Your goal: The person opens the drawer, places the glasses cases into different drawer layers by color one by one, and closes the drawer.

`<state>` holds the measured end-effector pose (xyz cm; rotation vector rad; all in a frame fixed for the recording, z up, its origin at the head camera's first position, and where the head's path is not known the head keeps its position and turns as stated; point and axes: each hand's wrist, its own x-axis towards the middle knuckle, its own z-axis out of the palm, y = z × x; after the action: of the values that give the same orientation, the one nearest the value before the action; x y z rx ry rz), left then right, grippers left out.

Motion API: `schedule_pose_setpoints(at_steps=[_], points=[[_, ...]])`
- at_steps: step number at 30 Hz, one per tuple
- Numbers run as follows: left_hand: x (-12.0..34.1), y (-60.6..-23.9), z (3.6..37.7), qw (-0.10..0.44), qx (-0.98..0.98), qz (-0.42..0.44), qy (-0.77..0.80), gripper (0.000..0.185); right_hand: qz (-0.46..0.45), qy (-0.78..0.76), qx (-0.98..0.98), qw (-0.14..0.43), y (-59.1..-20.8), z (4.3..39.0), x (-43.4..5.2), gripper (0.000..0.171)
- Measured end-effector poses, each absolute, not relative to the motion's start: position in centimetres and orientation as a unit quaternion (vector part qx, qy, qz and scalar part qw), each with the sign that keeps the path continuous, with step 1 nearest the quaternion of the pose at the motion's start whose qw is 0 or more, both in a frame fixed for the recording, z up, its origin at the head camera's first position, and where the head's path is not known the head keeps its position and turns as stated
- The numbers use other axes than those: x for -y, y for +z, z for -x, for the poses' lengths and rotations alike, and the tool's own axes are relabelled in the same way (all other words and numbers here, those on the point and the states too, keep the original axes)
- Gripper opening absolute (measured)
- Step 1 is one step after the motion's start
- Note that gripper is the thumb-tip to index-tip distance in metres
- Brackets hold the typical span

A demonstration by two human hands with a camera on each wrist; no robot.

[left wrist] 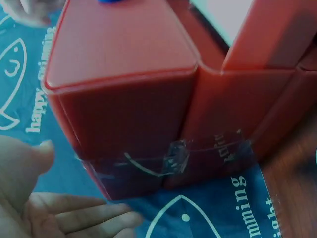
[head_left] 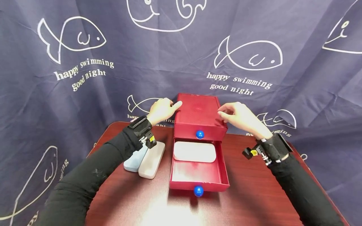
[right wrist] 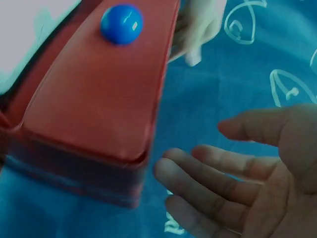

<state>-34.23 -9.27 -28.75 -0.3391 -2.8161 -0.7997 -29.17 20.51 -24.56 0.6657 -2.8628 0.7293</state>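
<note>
- Flanking the red drawer box (head_left: 198, 110), mid-frame in the head view, are the left hand (head_left: 163, 110) and the right hand (head_left: 237, 115).
- Left-hand fingers (left wrist: 94, 215) lie extended, thumb wide of them, holding nothing.
- Right-hand fingers (right wrist: 208, 183) bend loosely, thumb apart, also holding nothing.
- Both sets are just beside the box; contact cannot be told.
- Below centre, the lower drawer (head_left: 195, 172) stands pulled out, a white case (head_left: 195, 152) inside.

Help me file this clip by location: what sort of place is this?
Probably a makeshift filming booth, not an ordinary room: a dark-blue fish-print curtain hangs close behind and beside the reddish-brown table, and the wrist cameras suggest recording.
</note>
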Motion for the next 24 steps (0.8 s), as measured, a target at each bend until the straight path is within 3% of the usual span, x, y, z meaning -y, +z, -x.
schedule_pose_setpoints(at_steps=[5,13,24], points=[[9.9,-28.7,31.9,0.143,0.948,0.116,-0.260,0.045,-0.181,0.273,0.943,0.053,-25.3,31.4,-21.1,0.022],[10.6,-30.1,28.4,0.170,0.944,0.124,-0.255,0.060,-0.140,0.314,0.939,-0.001,-26.4,33.5,-22.5,0.036],[12.2,-36.1,24.8,0.116,0.964,0.081,-0.224,0.066,-0.158,0.361,0.913,-0.103,-27.8,35.0,-22.1,0.043]])
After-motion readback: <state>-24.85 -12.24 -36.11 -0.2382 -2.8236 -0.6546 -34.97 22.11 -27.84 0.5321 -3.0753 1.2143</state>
